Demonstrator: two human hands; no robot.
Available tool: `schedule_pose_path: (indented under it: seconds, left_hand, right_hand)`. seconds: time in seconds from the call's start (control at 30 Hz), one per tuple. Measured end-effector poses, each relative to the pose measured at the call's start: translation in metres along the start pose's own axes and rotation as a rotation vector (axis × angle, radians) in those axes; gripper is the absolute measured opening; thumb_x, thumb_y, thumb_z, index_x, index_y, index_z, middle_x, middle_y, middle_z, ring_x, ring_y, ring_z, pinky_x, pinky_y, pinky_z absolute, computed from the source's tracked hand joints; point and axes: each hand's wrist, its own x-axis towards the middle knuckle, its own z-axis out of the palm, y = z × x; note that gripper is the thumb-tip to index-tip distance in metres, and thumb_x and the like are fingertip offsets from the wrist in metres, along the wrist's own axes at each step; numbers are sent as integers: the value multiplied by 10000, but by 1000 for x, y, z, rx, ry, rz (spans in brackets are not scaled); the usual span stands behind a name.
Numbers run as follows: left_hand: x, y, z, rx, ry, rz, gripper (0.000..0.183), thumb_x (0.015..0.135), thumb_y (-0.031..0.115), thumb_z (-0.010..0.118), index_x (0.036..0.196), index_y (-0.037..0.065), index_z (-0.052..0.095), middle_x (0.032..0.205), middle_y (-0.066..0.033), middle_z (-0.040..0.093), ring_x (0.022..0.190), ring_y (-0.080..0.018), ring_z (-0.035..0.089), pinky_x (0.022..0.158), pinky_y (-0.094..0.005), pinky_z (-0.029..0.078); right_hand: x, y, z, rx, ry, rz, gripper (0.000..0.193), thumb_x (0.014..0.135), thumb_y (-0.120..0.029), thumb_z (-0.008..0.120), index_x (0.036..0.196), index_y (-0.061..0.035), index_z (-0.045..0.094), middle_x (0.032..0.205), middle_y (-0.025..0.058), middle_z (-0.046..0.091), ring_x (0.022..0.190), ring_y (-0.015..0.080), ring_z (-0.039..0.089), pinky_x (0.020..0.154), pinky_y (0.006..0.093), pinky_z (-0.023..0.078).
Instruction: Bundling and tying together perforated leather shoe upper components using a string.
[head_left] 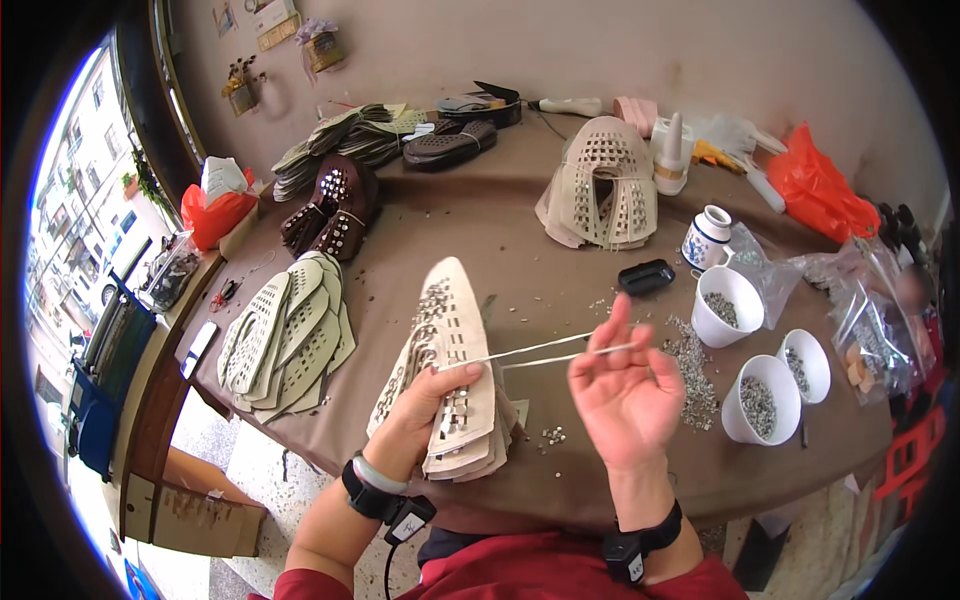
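Note:
My left hand [412, 412] is closed around a stack of beige leather shoe uppers [462, 318], held tilted above the table. Slots and rows of shiny studs run along the uppers. A pale elastic band [545, 352] runs from the stack in two taut strands to my right hand [630, 408]. That hand is palm up, its fingers curled and hooked into the band, drawing it out to the right. How the band passes behind the stack is hidden.
Pale green uppers [285, 335] fan out at left, near dark brown uppers [340, 205]. More beige uppers [603, 190] stand at the back. White cups [722, 335] of small metal studs and loose studs [692, 375] lie at right, by a black case [646, 277] and a white jar [708, 235].

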Motion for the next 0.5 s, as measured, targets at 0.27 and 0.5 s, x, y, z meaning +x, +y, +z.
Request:
schedule_pose_path:
  seconds: [0.27, 0.5]
  left_hand:
    - [-24, -18, 18, 218, -18, 245, 365, 792, 77, 731, 1105, -16, 567, 907, -82, 661, 761, -174, 668, 678, -319, 578]
    - [-50, -15, 24, 234, -9, 220, 377, 786, 74, 732, 1108, -24, 563, 918, -86, 662, 771, -167, 667, 685, -316, 575]
  right_hand:
    - [17, -10, -2, -797, 230, -560, 481, 885, 84, 456, 1357, -13, 460, 1450, 100, 409, 1305, 224, 428, 961, 383, 503]
    - [23, -30, 0, -1142, 319, -699, 495, 853, 52, 624, 1318, 84, 458, 1380, 240, 444, 1184, 260, 545, 812, 304, 570]
